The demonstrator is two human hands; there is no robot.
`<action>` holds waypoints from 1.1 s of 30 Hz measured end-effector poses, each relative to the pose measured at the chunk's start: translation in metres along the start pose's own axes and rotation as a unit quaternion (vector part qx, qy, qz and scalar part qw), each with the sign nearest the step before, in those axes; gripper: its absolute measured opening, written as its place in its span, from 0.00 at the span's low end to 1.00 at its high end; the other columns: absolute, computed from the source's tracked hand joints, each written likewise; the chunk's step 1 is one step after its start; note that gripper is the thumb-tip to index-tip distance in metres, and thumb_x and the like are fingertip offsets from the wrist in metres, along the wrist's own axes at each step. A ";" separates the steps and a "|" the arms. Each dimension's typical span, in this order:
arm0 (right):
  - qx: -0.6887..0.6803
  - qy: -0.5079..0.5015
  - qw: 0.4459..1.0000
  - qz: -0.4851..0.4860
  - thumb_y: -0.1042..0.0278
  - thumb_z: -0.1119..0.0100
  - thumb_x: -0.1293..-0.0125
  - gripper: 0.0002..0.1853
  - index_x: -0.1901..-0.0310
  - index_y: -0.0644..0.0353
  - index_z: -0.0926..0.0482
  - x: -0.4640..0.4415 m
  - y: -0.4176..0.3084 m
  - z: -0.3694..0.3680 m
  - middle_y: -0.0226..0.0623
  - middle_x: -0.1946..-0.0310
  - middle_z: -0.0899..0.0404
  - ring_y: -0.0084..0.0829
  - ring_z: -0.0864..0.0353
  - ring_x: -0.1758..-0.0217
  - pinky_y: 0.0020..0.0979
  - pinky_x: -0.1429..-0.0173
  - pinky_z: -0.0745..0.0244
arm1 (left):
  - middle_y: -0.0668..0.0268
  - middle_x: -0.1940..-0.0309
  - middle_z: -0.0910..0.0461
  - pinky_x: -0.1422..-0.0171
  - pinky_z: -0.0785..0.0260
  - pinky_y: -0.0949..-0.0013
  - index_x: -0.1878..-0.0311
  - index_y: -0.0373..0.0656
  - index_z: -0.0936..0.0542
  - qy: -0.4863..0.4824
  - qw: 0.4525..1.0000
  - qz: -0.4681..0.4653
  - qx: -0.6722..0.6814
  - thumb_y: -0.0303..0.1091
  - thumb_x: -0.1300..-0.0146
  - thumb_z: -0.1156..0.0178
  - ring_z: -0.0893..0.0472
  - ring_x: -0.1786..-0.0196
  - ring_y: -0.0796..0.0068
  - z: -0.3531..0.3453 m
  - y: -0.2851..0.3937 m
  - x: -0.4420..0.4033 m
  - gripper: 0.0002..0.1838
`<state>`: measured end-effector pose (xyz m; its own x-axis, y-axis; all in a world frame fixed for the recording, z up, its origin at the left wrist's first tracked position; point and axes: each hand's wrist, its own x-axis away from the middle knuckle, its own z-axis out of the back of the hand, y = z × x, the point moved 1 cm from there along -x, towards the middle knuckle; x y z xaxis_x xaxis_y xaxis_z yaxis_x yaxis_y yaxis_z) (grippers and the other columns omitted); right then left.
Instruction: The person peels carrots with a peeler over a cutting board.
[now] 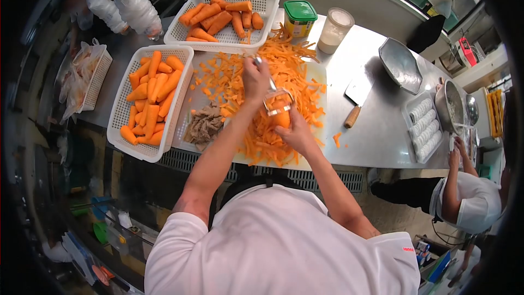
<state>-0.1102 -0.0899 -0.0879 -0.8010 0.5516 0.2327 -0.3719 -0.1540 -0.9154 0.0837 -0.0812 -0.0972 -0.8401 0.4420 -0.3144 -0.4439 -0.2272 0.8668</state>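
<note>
A peeled-looking orange carrot (281, 120) sits near the centre of the frame, in the grip of the right hand (299, 131), whose thumb and fingers close around its lower right side, so that it projects up and left of the palm. The left hand (255, 79), just above and to the left of the carrot, is wrapped around the handle of a shiny metal Y-shaped peeler (272, 85); the peeler's wide head spans the carrot's upper end (whether the blade touches it, I cannot tell). Both hands are over a loose heap of thin orange shavings (297, 76). Whole carrots fill a white perforated plastic basket (135, 154) at left, and more lie in a similar white basket (218, 47) at upper centre.
</note>
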 end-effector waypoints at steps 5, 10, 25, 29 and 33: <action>0.061 0.058 0.992 0.090 0.74 0.37 0.46 0.36 0.32 0.61 0.36 0.009 -0.001 0.007 0.51 0.51 0.18 0.51 0.18 0.47 0.39 0.42 0.25 | 0.53 0.68 0.24 0.62 0.28 0.55 0.56 0.35 0.34 0.023 0.963 0.182 0.197 0.40 0.30 0.45 0.19 0.69 0.57 0.030 0.025 -0.019 0.16; 0.087 0.072 0.992 0.052 0.75 0.37 0.47 0.34 0.36 0.64 0.33 0.007 -0.012 0.005 0.56 0.55 0.17 0.54 0.18 0.48 0.41 0.44 0.24 | 0.57 0.69 0.25 0.67 0.26 0.60 0.55 0.35 0.37 -0.018 0.995 0.075 0.064 0.35 0.28 0.48 0.19 0.70 0.62 0.005 0.005 -0.012 0.13; -0.225 -0.015 0.973 0.043 0.72 0.32 0.43 0.35 0.35 0.63 0.38 0.007 -0.013 0.017 0.44 0.58 0.18 0.41 0.16 0.57 0.42 0.54 0.22 | 0.57 0.72 0.23 0.69 0.27 0.60 0.55 0.36 0.35 0.017 0.962 0.198 0.187 0.39 0.30 0.46 0.19 0.75 0.64 0.044 0.023 -0.038 0.15; -0.237 -0.084 0.965 -0.069 0.73 0.35 0.40 0.39 0.30 0.61 0.45 0.006 -0.021 0.009 0.46 0.55 0.18 0.42 0.16 0.54 0.41 0.51 0.22 | 0.60 0.74 0.24 0.73 0.28 0.64 0.55 0.36 0.35 -0.059 0.962 0.151 0.218 0.38 0.31 0.45 0.21 0.78 0.68 0.017 0.042 0.001 0.14; 0.030 0.039 0.995 0.093 0.73 0.36 0.41 0.40 0.29 0.61 0.45 0.009 -0.002 0.003 0.54 0.53 0.18 0.52 0.16 0.54 0.41 0.51 0.22 | 0.61 0.72 0.24 0.73 0.28 0.65 0.53 0.36 0.34 0.015 0.977 0.129 0.168 0.38 0.31 0.45 0.20 0.76 0.67 0.021 -0.020 -0.037 0.15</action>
<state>-0.1185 -0.0870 -0.0830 -0.8206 0.5705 0.0338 -0.2501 -0.3054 -0.9188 0.1299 -0.0749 -0.0953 -0.9216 0.3809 -0.0753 -0.0929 -0.0280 0.9953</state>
